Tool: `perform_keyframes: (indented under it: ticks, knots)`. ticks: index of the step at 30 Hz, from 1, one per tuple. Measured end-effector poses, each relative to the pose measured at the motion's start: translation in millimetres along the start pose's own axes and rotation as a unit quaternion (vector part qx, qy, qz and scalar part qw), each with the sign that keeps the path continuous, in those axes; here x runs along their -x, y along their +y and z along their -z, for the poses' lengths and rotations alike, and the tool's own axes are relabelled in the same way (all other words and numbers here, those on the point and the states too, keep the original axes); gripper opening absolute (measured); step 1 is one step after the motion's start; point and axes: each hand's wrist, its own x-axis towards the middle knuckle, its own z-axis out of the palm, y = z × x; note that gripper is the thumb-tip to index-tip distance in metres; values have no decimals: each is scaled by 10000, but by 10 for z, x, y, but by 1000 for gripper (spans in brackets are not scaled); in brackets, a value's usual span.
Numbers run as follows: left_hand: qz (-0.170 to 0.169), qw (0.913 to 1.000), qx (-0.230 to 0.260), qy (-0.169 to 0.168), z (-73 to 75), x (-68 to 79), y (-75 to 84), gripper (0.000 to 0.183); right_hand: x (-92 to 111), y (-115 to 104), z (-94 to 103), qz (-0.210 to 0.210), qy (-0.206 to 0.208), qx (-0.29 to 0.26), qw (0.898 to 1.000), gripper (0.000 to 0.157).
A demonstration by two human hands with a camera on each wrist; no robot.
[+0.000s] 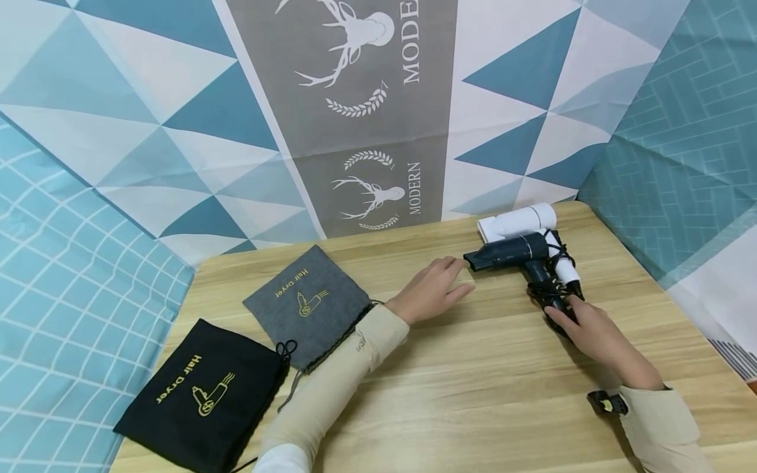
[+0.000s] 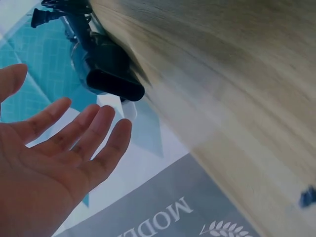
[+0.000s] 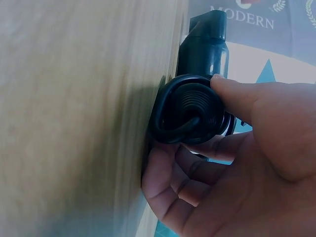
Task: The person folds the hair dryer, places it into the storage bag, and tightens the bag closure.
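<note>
A dark hair dryer point(image 1: 508, 251) with its cord wound about the handle lies at the right rear of the wooden table. My right hand point(image 1: 597, 335) grips the end of its handle; in the right wrist view the thumb and curled fingers close round the handle end point(image 3: 195, 111). Just short of the dark nozzle point(image 2: 116, 84), my left hand point(image 1: 434, 289) reaches out with loosely extended fingers and holds nothing. Behind the dark dryer is a white hair dryer point(image 1: 523, 221), partly hidden by it, its handle also wrapped in cord.
Two drawstring pouches marked "Hair Dryer" lie flat on the left of the table point(image 1: 426, 407): a grey pouch point(image 1: 307, 302) beside the left forearm and a black pouch point(image 1: 207, 394) nearer the front. A patterned wall covering point(image 1: 378, 144) rises along the table's back edge.
</note>
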Motion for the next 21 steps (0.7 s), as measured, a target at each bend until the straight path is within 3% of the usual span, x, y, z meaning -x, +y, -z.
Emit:
perform_keyframes:
  ticks: [10,15,21]
  knots:
    - [-192,9998,14,102,-240,-262,-42,51,-5,-6,-14,168,36,26,9998,51]
    - [101,9990,427,-49,-213,-386,-48,54,-14,19,-8,113,-22,-26,9999,55]
    - [512,9932,1025,-205,-191,-486,-73,56,-27,55,-15,341,59,5,9994,44]
